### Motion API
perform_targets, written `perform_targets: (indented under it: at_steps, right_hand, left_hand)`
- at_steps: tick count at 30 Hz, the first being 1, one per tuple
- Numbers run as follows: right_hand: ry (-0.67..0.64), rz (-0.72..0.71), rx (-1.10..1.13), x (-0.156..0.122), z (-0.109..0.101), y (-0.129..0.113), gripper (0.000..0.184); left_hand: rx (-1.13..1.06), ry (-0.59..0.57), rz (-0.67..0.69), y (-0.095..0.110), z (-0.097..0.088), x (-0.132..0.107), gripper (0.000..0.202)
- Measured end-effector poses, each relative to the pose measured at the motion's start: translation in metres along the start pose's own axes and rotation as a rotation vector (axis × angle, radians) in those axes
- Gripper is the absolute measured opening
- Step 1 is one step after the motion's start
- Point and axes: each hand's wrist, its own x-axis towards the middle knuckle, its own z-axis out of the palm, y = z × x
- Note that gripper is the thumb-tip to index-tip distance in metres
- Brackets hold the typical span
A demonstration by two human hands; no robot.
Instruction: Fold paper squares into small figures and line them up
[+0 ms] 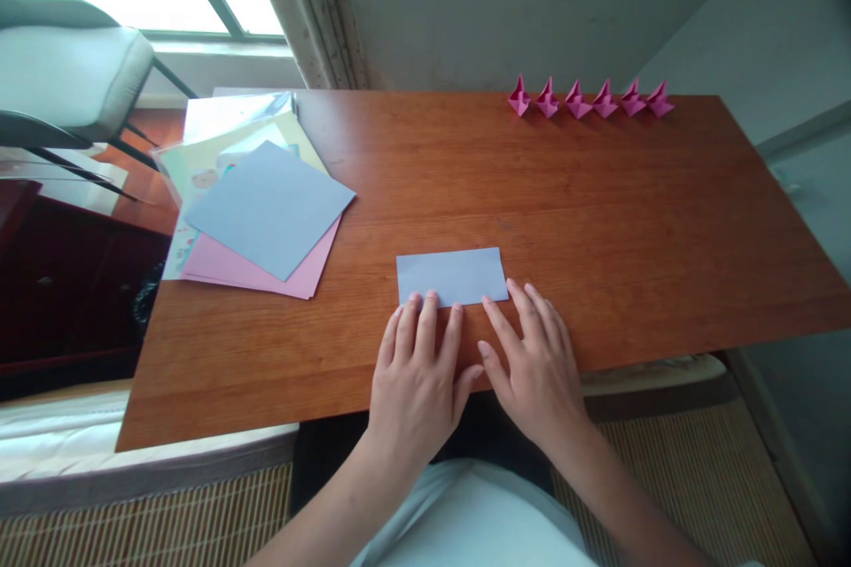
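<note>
A light blue paper (452, 275), rectangular and seemingly folded in half, lies flat on the wooden table (425, 168) in front of me. Along its near edge rest the fingertips of my left hand (418, 363), fingers stretched out and palm down. My right hand (535, 354) is at the paper's near right corner, its index fingertip touching the edge and the other fingers spread on the wood. Neither hand grips anything.
At the left lie a blue square sheet (272, 204), pink sheets (306, 275) and a clear packet (239, 111). Several pink folded paper figures (577, 102) stand in a row along the back edge. A chair (73, 71) stands by the window.
</note>
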Motion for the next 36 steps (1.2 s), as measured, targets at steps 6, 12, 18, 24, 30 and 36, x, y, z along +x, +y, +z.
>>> perform_targets:
  at_steps: [6,12,18,24,30,36]
  right_hand:
    - [0.005,0.009,-0.004,-0.001,0.002,0.0,0.057]
    - [-0.001,0.01,-0.019,-0.002,0.003,0.002,0.054]
    - [0.028,-0.019,-0.015,-0.003,0.004,0.008,0.059]
    - [0.068,0.003,0.017,0.0,0.004,0.007,0.065]
    - [0.024,-0.069,0.056,0.012,0.003,-0.028,0.054]
    - [-0.026,-0.04,0.043,0.016,0.001,-0.037,0.053]
  left_hand:
    - [0.002,-0.008,0.008,-0.007,-0.001,-0.007,0.062]
    - [0.025,0.006,-0.036,-0.029,-0.006,-0.018,0.066]
    - [0.02,0.018,-0.068,-0.039,-0.008,-0.02,0.069]
    - [0.003,0.027,-0.071,-0.039,-0.005,-0.02,0.067]
    - [0.006,0.04,-0.061,-0.041,-0.004,-0.021,0.066]
    - [0.008,0.038,-0.059,-0.041,-0.005,-0.022,0.066]
